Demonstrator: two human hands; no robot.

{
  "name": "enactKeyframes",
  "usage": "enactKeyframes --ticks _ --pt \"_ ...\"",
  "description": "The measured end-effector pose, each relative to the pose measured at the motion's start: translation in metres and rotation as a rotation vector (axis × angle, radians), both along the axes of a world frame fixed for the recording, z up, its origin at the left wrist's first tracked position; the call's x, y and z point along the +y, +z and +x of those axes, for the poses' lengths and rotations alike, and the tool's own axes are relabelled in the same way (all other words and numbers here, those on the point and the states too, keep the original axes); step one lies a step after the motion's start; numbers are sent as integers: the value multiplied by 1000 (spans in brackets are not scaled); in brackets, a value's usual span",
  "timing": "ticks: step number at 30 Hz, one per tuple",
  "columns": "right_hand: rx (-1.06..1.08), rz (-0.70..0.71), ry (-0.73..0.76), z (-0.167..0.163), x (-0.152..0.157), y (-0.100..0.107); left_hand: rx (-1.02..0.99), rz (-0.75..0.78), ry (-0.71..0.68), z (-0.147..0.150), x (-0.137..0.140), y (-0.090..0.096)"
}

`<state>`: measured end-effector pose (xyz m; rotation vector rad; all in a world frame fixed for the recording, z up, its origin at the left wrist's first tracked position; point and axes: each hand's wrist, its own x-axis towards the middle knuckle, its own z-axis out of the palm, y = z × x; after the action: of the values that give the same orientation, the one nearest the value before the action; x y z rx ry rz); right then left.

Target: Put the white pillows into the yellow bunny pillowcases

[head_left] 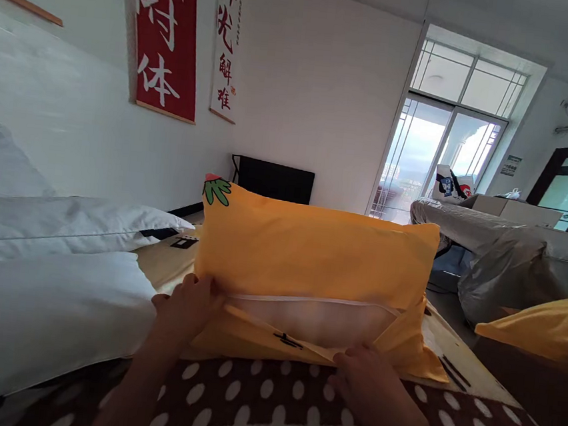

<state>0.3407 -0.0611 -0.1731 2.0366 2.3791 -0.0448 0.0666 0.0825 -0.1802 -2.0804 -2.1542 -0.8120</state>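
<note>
An orange pillowcase (310, 249) with a green leaf print at its upper left corner stands on edge before me, filled by a white pillow (348, 323). Its long opening gapes toward me and bares part of the pillow. My left hand (189, 304) grips the pillowcase at the left end of the opening. Lower down on the right, my right hand (361, 378) pinches the near edge of the opening. Small black marks show on the cloth between my hands. The fingertips of both hands are partly hidden.
White pillows (45, 297) are piled at the left. A brown spotted cloth (276, 400) covers the near surface, with a pale wooden board (456, 353) beyond. Another orange pillowcase (544, 328) lies at the right. Behind it is a plastic-wrapped piece of furniture (506, 254).
</note>
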Motion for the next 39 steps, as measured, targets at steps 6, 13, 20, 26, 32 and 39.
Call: enactKeyframes --ticks 6,13,20,26,32,39 --pt "-8 10 -5 -2 -2 -3 -38 5 -49 -9 11 -7" --pt "-29 9 -7 -4 -2 -5 -231 -29 -172 -19 16 -6" --pt "-16 12 4 -2 -1 -10 -389 -81 -345 -29 20 -9" --pt "-29 14 -5 -3 2 -13 -287 -1 -204 -23 24 -11" --pt "-59 24 13 -1 2 -16 -245 10 19 -6 21 -16" --pt "-65 20 4 -6 1 -14 -95 -116 71 -1 16 -13"
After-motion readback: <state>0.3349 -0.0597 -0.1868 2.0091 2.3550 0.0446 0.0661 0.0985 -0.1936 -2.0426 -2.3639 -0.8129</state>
